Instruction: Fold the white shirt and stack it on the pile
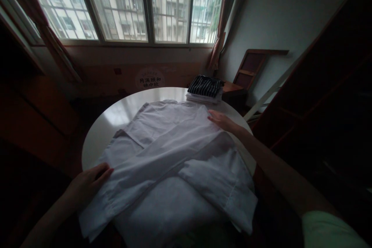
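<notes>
A white shirt (162,143) lies spread over a round white table (99,135), with its sleeves crossed toward the near side and its lower part hanging over the near edge. My left hand (90,182) pinches the shirt's edge at the left, near the table's rim. At the upper right, my right hand (222,120) rests on the shirt's corner with its fingers close together; whether they grip the cloth cannot be made out.
A folded stack with a black striped garment (205,85) on top stands at the table's far right. Beyond are a long cardboard box (116,79), a wooden chair (250,68) and a barred window (124,4).
</notes>
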The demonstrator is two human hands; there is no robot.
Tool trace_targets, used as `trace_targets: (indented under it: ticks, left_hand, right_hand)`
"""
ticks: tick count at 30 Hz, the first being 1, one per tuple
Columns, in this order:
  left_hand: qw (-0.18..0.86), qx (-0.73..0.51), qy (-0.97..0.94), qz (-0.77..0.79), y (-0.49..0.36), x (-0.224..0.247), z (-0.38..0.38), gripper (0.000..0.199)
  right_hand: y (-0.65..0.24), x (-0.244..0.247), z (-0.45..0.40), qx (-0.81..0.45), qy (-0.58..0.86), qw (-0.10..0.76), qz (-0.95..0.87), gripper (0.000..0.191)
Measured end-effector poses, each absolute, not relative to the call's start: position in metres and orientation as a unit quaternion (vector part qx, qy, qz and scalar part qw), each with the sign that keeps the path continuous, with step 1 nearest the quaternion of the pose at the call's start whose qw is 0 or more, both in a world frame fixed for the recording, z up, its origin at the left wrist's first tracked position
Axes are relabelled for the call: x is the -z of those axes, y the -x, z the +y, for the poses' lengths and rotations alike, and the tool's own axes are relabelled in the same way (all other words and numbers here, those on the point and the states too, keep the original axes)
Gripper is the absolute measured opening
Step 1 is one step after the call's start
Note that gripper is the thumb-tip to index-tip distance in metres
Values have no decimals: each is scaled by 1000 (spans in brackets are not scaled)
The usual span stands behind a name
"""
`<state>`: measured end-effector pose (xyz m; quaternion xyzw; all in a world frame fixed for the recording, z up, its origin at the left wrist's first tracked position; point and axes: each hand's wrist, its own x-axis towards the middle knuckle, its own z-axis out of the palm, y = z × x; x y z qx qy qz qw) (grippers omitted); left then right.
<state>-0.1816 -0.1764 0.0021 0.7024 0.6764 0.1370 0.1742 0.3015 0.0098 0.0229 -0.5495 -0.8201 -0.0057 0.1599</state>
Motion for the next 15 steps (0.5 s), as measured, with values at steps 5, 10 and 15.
trace_targets:
  ticks: [5,10,15]
  left_hand:
    - [189,-135,-691,684,186,3,-179,37]
    - [199,-146,-696,675,187,4,-179,38]
    - [191,-156,-696,674,187,6,-179,35]
  right_hand:
    - [-275,20,21,53,539,91,-836,48]
    - [-284,26,28,52,538,82,-837,52]
    - [-285,17,58,30,593,61,-802,54]
